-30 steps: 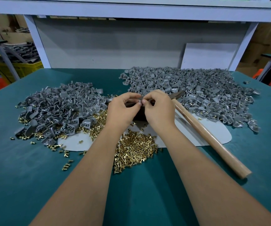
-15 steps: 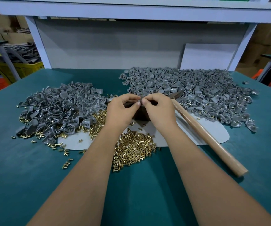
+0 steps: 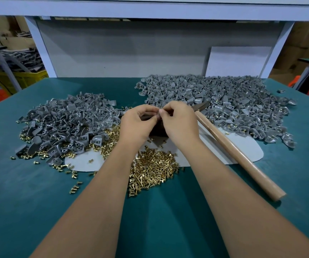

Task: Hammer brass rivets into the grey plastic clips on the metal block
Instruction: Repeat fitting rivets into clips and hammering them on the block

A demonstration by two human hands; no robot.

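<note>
My left hand (image 3: 137, 125) and my right hand (image 3: 179, 121) meet fingertip to fingertip over the dark metal block (image 3: 157, 130), which they mostly hide. Both pinch a small grey plastic clip (image 3: 157, 116) between them; whether a rivet is in it cannot be seen. A heap of brass rivets (image 3: 153, 168) lies just in front of the block, between my forearms. The hammer (image 3: 239, 155) lies to the right, its wooden handle pointing toward me and its head beside my right hand.
A pile of grey clips (image 3: 70, 123) lies at the left, a larger one (image 3: 224, 103) at the back right. A pale mat (image 3: 243, 146) lies under the block on the green table (image 3: 38, 211). A white shelf frame (image 3: 38, 47) stands behind.
Both hands stay together over the block, with only slight finger shifts. The hammer has not moved.
</note>
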